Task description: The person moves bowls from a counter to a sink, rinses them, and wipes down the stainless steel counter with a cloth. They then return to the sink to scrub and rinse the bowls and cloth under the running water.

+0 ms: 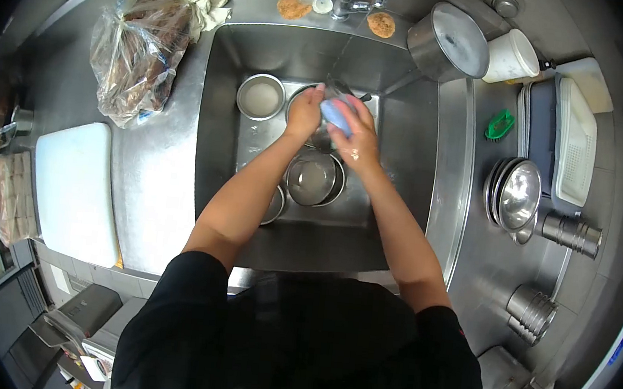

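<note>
My right hand (358, 137) is closed around a light blue sponge (335, 116) over the sink. Beside it, my left hand (305, 114) has its fingers curled at the edge of a metal item, which is mostly covered by the hands and blurred. A dark handle-like end (366, 97) pokes out past my right fingers. Below the hands, a round metal bowl (311, 179) rests on the sink floor, nested with another. To the left stands a round metal pan (261, 97) holding cloudy liquid. Another metal pan (274, 206) is partly hidden by my left forearm.
The deep sink (219, 141) has a faucet (352, 7) at its back. A large pot (450, 43) stands at the back right corner. Stacked bowls (518, 194), a green brush (499, 126) and metal cups lie right; a white cutting board (78, 191) and bagged food (141, 58) left.
</note>
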A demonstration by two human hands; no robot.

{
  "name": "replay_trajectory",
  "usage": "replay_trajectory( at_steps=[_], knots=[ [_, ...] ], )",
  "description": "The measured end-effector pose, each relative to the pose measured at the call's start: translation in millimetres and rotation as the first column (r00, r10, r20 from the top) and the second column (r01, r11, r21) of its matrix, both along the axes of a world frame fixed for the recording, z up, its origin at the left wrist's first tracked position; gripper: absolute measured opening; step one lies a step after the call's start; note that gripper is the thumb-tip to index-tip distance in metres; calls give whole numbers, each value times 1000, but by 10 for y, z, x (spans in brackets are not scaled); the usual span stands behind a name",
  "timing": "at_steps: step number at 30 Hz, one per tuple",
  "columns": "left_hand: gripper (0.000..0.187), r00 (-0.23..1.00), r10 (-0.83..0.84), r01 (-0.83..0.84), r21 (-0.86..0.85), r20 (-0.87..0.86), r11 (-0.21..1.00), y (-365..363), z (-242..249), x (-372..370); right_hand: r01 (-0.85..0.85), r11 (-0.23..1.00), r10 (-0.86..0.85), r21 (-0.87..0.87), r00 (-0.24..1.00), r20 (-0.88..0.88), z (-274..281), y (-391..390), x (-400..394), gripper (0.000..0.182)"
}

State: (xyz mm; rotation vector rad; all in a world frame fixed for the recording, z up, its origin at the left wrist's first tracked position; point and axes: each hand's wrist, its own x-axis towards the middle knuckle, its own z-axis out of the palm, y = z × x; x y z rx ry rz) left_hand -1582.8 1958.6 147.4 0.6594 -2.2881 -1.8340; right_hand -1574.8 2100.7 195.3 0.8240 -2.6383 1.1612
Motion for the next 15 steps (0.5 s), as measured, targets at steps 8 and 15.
replay_trajectory(
  at_steps=[8,15],
  knots=[
    [45,985,39,0,226,-168,974,-135,628,460,775,588,271,-231,80,959,-213,-238,-509,48],
    [42,992,-102,98,-48,-73,994,-351,392,282,515,844,-281,-147,660,697,-574,-585,-143,54]
  ],
)
